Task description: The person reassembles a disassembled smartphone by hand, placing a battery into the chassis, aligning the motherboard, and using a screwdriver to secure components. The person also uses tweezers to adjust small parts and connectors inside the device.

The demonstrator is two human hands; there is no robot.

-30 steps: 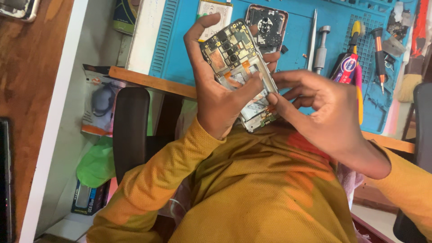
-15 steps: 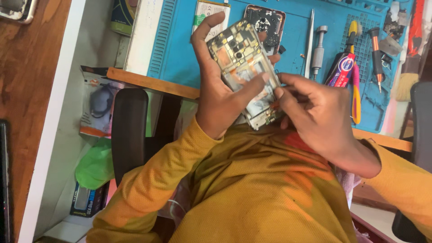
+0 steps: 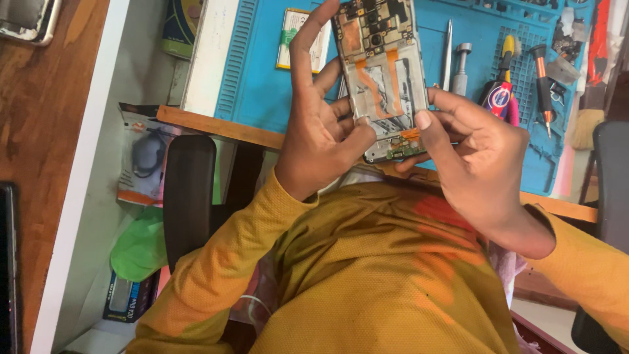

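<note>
An opened phone (image 3: 383, 78), its back cover off so that the circuit board, orange flex strips and bare metal frame show, is held up in the air above the blue work mat (image 3: 262, 78). It stands roughly upright in the view, camera end toward the top edge, connector end toward the person's chest.

The left hand (image 3: 324, 141) grips the phone from its left side: the thumb presses on the lower part of the frame, the bent fingers wrap behind it, and the index finger sticks up straight, free of the phone. The right hand (image 3: 468, 157) closes on the phone's lower right corner, thumb tip flat on the right edge of the frame, the other fingers curled under and behind the bottom end. Whether anything small lies between those fingers I cannot tell.

Behind the phone, on the mat, a flat battery with a white and green label (image 3: 298, 39) lies to its left. To the phone's right, a silver metal tool (image 3: 447, 46) and a short silver screwdriver (image 3: 461, 65) lie just beside it; further right come a yellow-handled screwdriver (image 3: 506, 49) and an orange-tipped driver (image 3: 542, 82). Below the phone, the yellow long-sleeved shirt (image 3: 367, 275) fills the view. Well left of it, a black chair back (image 3: 190, 190) stands by a green bag (image 3: 141, 246).
</note>
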